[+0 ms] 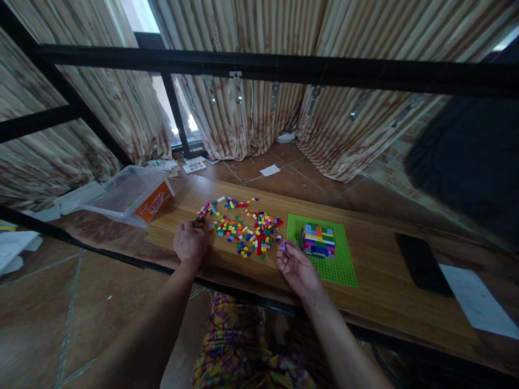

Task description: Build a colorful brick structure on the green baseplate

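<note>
My right hand [299, 268] is turned palm up, with a small purple toy brick [283, 245] pinched between thumb and fingers. Just right of it lies a green baseplate [346, 254], bearing a block of multicoloured bricks [319, 237] built up in rows. At the left end of the scattered loose bricks [231, 227], my left hand [190, 241] rests low on the table with its fingers curled in. Its back faces me, so whatever its fingertips hold, if anything, is hidden.
The loose bricks spread over the wooden table [377, 270] between my hands. A clear plastic box [125, 189] with an orange label stands at the left end. On the right lie a black phone-like slab [421, 263] and a white sheet [478, 300]. A black metal bar [259, 67] crosses above.
</note>
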### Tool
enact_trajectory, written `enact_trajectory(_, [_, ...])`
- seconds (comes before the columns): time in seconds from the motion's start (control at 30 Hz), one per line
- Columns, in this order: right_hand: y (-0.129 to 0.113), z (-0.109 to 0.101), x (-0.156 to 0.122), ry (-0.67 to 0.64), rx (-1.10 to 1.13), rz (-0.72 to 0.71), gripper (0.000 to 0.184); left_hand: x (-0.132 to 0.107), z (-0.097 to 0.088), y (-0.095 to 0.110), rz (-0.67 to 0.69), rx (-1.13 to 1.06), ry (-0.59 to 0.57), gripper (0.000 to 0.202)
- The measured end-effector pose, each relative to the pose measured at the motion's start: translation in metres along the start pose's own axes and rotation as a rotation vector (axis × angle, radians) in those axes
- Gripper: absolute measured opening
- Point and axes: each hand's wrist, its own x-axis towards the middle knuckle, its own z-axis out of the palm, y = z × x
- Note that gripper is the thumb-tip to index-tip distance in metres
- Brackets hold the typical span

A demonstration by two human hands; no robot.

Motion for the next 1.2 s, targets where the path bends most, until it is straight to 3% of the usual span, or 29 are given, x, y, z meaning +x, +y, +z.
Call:
enact_trajectory(0.33, [0.005,-0.009,-0.017,0.023,-0.012,0.12,0.017,-0.002,-0.002,0.001,0.005,0.021,-0.012,0.033])
enact_trajectory(0.7, [0.003,-0.003,-0.02,0.038,-0.044,0.073,0.029,0.0,0.0,-0.001,0.031,0.035,0.013,0.034])
enact_trajectory(1.0, [0.013,-0.01,-0.02,0.073,-0.055,0.116,0.031,0.002,0.005,-0.006,0.035,0.037,0.017,0.035])
enact_trajectory(1.2, [0.013,-0.007,-0.026,-0.018,-0.048,0.101,0.022,0.003,0.004,-0.005,0.026,0.035,0.006,0.033])
